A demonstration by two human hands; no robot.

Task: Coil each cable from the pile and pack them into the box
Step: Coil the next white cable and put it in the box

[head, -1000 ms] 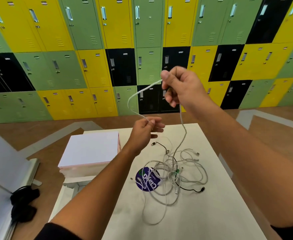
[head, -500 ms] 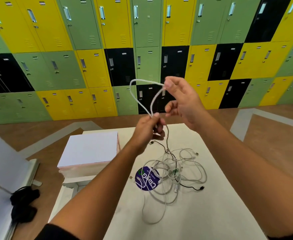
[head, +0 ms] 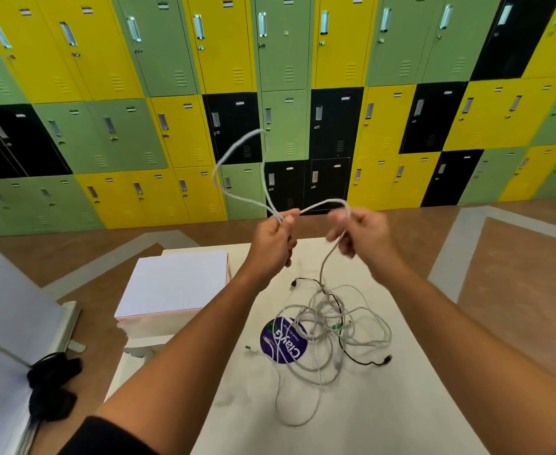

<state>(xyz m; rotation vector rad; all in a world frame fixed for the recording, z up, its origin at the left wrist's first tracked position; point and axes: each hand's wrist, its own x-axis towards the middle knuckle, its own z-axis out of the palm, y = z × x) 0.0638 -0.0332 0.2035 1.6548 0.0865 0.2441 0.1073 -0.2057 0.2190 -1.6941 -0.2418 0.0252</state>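
Observation:
A white cable (head: 237, 149) stands up in a loop above my left hand (head: 275, 239), which pinches the loop's base. A short arc of the same cable runs over to my right hand (head: 358, 233), which grips it too. From the right hand the cable drops to a tangled pile of white and black cables (head: 329, 326) on the white table (head: 401, 405). A closed white box (head: 175, 287) sits at the table's far left.
A round purple sticker (head: 285, 343) lies under the pile's left side. Brown floor surrounds the table, with a black bundle (head: 52, 385) low on the left by a white panel. Yellow, green and black lockers fill the wall behind.
My right hand has dropped from head height to level with the left and moved right. The loop above my left hand has grown taller, and more cable has lifted from the pile.

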